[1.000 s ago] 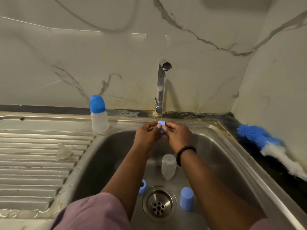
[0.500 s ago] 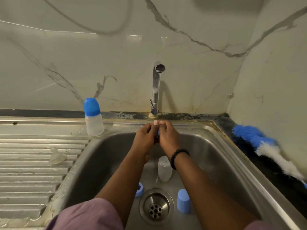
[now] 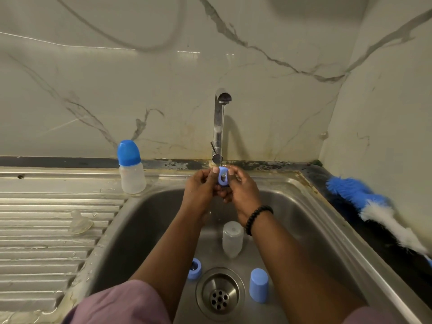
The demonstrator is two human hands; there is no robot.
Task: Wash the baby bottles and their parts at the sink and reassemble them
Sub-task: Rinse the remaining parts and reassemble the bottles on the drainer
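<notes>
Blue collar ring (image 3: 223, 176) pinched betw. left hand (image 3: 201, 191) & right hand (image 3: 240, 191), directly under tap (image 3: 221, 127) stream, opening facing viewer; both hands equally near.

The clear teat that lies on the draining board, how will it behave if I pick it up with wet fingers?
The clear teat looks like thin, translucent silicone, so it will probably be soft and squash under a pinch. It seems very light. Water drops lie on the ribbed draining board around it, so it may be slippery. It lies tilted on its wide base and may rock if pushed.
</notes>
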